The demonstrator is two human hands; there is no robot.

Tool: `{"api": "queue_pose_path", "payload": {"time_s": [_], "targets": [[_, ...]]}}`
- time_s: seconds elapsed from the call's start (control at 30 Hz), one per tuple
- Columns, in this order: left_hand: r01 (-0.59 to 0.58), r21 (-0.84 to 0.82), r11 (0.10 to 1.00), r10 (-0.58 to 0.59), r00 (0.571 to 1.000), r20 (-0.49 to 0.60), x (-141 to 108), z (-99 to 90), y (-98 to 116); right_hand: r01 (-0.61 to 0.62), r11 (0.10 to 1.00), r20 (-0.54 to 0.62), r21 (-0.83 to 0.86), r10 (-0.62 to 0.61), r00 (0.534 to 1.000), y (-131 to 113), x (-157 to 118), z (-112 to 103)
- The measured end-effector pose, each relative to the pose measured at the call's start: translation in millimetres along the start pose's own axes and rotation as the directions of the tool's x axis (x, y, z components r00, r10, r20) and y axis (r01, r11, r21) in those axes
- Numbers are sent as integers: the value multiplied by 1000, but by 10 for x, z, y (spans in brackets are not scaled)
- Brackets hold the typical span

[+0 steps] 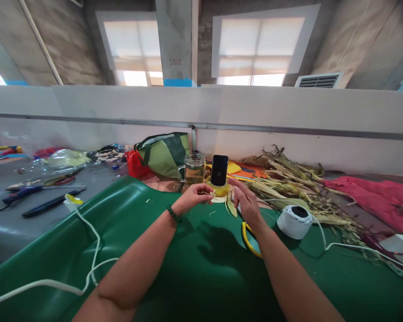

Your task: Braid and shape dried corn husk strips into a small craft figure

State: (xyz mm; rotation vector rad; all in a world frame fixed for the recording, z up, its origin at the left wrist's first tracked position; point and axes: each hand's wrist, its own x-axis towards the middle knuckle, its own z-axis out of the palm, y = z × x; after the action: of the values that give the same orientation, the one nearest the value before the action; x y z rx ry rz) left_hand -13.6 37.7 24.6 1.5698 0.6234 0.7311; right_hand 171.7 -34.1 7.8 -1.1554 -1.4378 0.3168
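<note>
while a phone (pixel 219 170) stands upright beyond a pair of bare hands, the left hand (pixel 199 195), in front of the phone and slightly to its left, pinches a small pale piece (pixel 212 194) between thumb and fingertips. that piece is just in front of the phone. the right hand (pixel 247 203), in front of the phone and to its right, has its fingers bent; whether they grip anything cannot be told. a pale husk strip (pixel 233 207) lies in front of the phone, and yellow-handled scissors (pixel 245 238) lie farther out, below the right hand. right of the phone are dry husks (pixel 289 179) and a white spool (pixel 293 222); left of it, a glass mug (pixel 194 169). the step in hand seems to be close fingertip work on the pale piece; the next move likely calls for a steady pinch and a light touch.
</note>
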Motion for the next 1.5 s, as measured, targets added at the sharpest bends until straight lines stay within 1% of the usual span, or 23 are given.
{"api": "queue_pose_path", "payload": {"time_s": [0.07, 0.13, 0.2, 0.23, 0.3, 0.4, 0.47, 0.53, 0.57, 0.63, 0.73, 0.8, 0.9, 0.97, 1.0, 1.1, 1.2, 1.33, 1.5], "targets": [[-84, 113, 990, 85, 996, -11, -5, 41, -8, -90, 990, 126, 109, 76, 989, -28, -33, 90], [-166, 245, 955, 179, 983, -34, -9, 81, -17, -151, 980, 213, 132, 121, 970, -19, -49, 162], [-215, 347, 913, 250, 966, -61, -11, 109, -23, -150, 984, 243, 96, 123, 962, 21, -41, 191], [-227, 373, 900, 273, 959, -75, -11, 116, -26, -137, 988, 247, 77, 114, 962, 45, -32, 189], [-237, 365, 900, 287, 954, -88, -9, 122, -29, -116, 992, 255, 47, 100, 962, 79, -14, 164], [-214, 276, 937, 236, 970, -50, -6, 126, -31, -116, 993, 215, 34, 106, 971, 73, -9, 128], [-194, 243, 950, 206, 978, -25, -8, 136, -29, -144, 986, 201, 86, 124, 972, 40, -22, 129], [-188, 248, 950, 199, 980, -18, -12, 152, -24, -175, 976, 232, 132, 142, 962, 11, -37, 148], [-185, 249, 951, 196, 981, -16, -15, 161, -20, -181, 975, 251, 128, 145, 957, 4, -41, 159], [-165, 231, 959, 171, 985, -9, -19, 175, -13, -157, 986, 255, 63, 136, 957, 7, -42, 172], [-108, 152, 983, 108, 994, 6, -21, 186, -8, -60, 994, 225, -86, 78, 971, 30, -34, 155], [-59, 99, 993, 58, 998, 9, -17, 187, -15, 44, 982, 222, -186, -2, 975, 39, -32, 128], [33, 33, 999, -33, 999, 0, -9, 184, -33, 214, 931, 249, -297, -141, 958, 44, -38, 92], [92, -22, 995, -92, 996, 10, -6, 181, -43, 276, 896, 267, -348, -188, 945, 46, -41, 80], [115, -57, 992, -114, 993, 21, -6, 180, -45, 288, 883, 270, -370, -195, 943, 47, -41, 75], [152, -157, 976, -146, 988, 48, -12, 178, -39, 274, 877, 270, -394, -175, 947, 34, -35, 63], [169, -217, 961, -160, 985, 61, -24, 179, -19, 243, 907, 262, -344, -156, 952, 7, -22, 48], [215, -228, 950, -204, 976, 70, -41, 182, 6, 252, 920, 251, -300, -179, 951, 1, -4, 32], [231, -167, 958, -216, 971, 104, -44, 155, 15, 261, 906, 255, -334, -179, 950, 33, -1, 21]]}}
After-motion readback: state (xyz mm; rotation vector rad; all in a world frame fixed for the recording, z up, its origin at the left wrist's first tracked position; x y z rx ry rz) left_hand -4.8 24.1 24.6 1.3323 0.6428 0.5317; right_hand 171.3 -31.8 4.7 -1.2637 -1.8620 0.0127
